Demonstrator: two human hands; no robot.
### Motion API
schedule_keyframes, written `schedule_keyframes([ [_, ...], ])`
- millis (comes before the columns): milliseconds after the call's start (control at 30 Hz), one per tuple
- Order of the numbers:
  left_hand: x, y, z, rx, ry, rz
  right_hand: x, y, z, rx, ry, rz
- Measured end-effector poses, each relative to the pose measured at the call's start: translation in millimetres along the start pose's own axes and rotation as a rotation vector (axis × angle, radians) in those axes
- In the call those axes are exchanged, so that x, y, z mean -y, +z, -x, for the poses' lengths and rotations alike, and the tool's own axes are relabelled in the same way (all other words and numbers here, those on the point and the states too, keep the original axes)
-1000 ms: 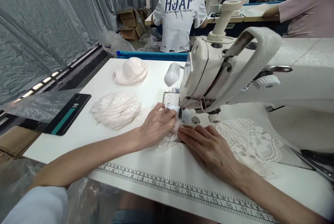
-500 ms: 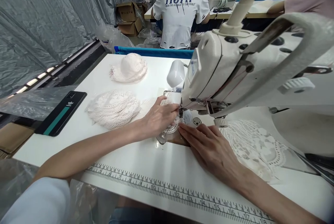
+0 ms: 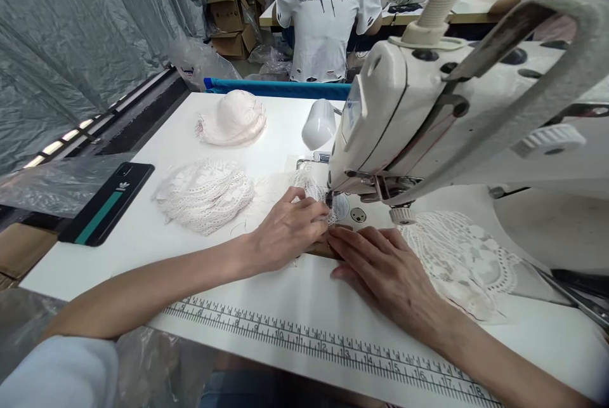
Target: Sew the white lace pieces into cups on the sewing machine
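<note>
Beside the needle of a white sewing machine [image 3: 375, 110], my left hand [image 3: 290, 230] has its fingers bent and closed on a strip of white lace [image 3: 311, 186]. Part of that lace runs out behind the hand and under the presser foot; the pinched part is hidden. My right hand [image 3: 380, 262] lies palm down just right of it, fingers stretched out, fingertips at the lace edge near a brown plate [image 3: 326, 249]. To the right of the needle, another spread of white lace [image 3: 461, 262] rests on the machine bed.
A pile of lace [image 3: 204, 195] and a pale cup-shaped fabric piece [image 3: 233, 117] lie on the left. A dark phone [image 3: 107, 205] sits at the table's left edge. Scissors [image 3: 575, 300] are at far right; a printed ruler [image 3: 304, 338] lines the front. A person [image 3: 328, 21] sits ahead.
My left hand has moved slightly down toward me, its fingers more curled, and more lace shows behind it. The right thumb has shifted left. The view has tilted a little.
</note>
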State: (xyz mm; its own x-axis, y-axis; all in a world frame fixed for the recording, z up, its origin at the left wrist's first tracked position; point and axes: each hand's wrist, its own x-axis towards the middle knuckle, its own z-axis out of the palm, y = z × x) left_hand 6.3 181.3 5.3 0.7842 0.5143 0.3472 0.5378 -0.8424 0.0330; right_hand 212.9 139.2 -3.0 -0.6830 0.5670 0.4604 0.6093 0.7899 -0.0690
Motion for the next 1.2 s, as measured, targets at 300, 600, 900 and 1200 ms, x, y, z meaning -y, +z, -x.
schedule_keyframes([
  [300, -2.4, -3.0, 0.2, 0.014, -0.017, -0.024, 1.1, -1.4, 1.0, 0.009, 0.005, 0.01],
  [600, -4.6, -2.5, -0.5, 0.027, -0.028, -0.041, 1.5, 0.3, 0.6, 0.025, 0.032, -0.011],
  [900, -8.6, -9.9, -2.4, 0.079, -0.073, -0.07, 1.2, 1.0, 0.9, 0.019, 0.033, 0.025],
  [1200, -7.3, -9.2, 0.3, 0.083, -0.049, -0.065, -0.9, 1.5, 3.3, 0.067, 0.061, -0.03],
])
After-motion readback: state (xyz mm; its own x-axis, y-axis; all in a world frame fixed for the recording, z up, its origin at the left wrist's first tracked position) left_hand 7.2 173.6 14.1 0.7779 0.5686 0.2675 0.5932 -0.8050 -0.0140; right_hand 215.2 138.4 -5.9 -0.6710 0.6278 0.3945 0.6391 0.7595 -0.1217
